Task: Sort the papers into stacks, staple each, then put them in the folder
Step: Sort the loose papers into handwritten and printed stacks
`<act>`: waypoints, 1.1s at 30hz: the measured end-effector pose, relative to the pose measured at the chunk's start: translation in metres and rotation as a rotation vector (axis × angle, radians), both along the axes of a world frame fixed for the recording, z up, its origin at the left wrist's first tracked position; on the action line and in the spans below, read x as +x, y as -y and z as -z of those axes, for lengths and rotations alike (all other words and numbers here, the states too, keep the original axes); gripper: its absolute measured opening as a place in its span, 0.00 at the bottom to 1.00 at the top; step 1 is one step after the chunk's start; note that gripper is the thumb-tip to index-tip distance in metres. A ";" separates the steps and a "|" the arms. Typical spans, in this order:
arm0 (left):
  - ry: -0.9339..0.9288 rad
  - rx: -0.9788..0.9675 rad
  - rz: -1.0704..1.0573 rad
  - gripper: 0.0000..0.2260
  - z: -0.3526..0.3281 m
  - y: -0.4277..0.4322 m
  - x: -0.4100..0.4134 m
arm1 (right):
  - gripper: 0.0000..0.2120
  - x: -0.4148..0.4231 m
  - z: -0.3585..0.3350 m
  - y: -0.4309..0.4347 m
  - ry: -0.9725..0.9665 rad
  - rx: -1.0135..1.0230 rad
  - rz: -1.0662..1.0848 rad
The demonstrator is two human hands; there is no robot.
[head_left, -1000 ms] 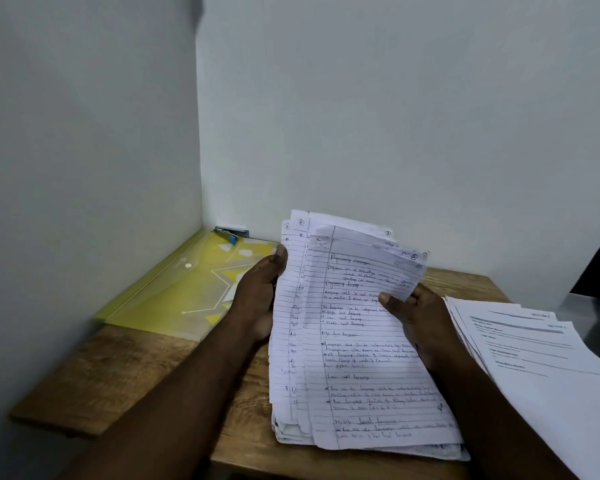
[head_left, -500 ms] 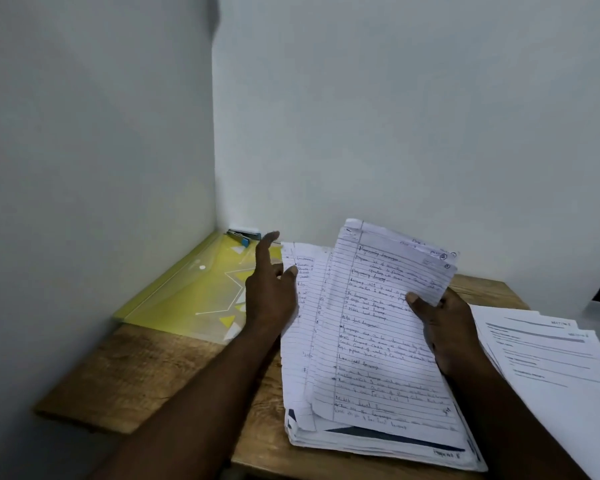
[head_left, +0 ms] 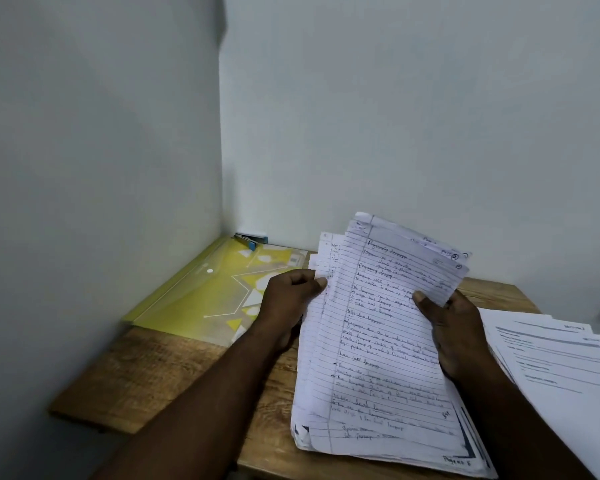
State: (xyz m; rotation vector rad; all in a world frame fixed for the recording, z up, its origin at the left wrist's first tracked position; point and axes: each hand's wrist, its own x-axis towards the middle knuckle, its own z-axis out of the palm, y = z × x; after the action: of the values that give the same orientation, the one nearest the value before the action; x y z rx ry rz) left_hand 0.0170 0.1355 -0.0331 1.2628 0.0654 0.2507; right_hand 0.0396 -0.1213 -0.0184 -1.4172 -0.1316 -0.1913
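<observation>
A: First entry, desk (head_left: 153,382)?
B: Wood, visible grain, matt.
A: And the folder (head_left: 194,299)?
B: Translucent yellow plastic, smooth, faint sheen.
A: The ruled sheets (head_left: 378,341)?
B: Thin paper, matt, lower edges worn. The printed sheets (head_left: 551,358): white paper, smooth. The stapler (head_left: 252,240): blue plastic. The wall (head_left: 395,116): painted, matt.

The table (head_left: 153,379) shows bare wood front-left: open passage. The left wall (head_left: 101,168) and back wall (head_left: 395,116) close the corner, where the folder (head_left: 201,299) and stapler (head_left: 250,240) lie. The handwritten papers (head_left: 378,341) fill the centre; the printed papers (head_left: 551,358) cover the right side.
</observation>
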 end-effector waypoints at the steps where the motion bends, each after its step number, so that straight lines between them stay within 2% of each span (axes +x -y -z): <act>1: 0.000 0.015 -0.005 0.04 0.000 0.000 0.000 | 0.15 -0.001 0.000 0.000 -0.001 0.004 -0.001; 5: -0.003 0.009 -0.007 0.03 0.000 0.000 -0.001 | 0.15 0.001 0.001 -0.003 0.001 0.004 0.000; 7: -0.003 0.004 -0.005 0.06 0.000 -0.001 0.001 | 0.16 0.001 0.001 -0.004 0.013 0.049 -0.024; 9: -0.012 -0.027 0.011 0.09 0.000 -0.001 0.002 | 0.29 0.000 0.002 -0.007 0.013 0.052 -0.056; 10: -0.018 -0.043 0.019 0.11 0.000 0.000 0.002 | 0.31 -0.001 0.001 -0.008 0.005 0.050 -0.051; 13: -0.015 -0.029 0.033 0.12 -0.001 0.003 0.000 | 0.14 0.002 0.002 -0.006 0.004 0.042 -0.030; 16: 0.024 0.132 0.012 0.12 0.003 0.006 0.001 | 0.14 0.005 0.005 -0.005 -0.010 0.045 -0.011; 18: 0.055 0.212 -0.007 0.17 0.007 0.009 0.002 | 0.15 0.005 0.005 -0.006 -0.018 0.052 -0.019; 22: 0.077 0.223 0.007 0.27 0.011 0.008 0.005 | 0.16 0.009 0.006 -0.008 -0.014 0.063 -0.017; 26: 0.087 0.241 0.005 0.19 0.012 0.007 0.006 | 0.19 0.008 0.005 -0.010 -0.003 0.092 -0.026; 30: 0.075 0.225 -0.020 0.14 0.010 0.005 0.005 | 0.27 0.009 0.004 -0.006 -0.022 0.176 -0.079; 33: 0.082 0.211 -0.024 0.11 0.007 0.006 0.003 | 0.24 0.006 0.005 -0.007 -0.041 0.049 -0.148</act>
State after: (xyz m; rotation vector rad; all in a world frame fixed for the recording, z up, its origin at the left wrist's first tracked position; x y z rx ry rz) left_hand 0.0196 0.1298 -0.0399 1.4603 -0.0167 0.3361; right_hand 0.0461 -0.1140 -0.0239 -1.3562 -0.1962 -0.0430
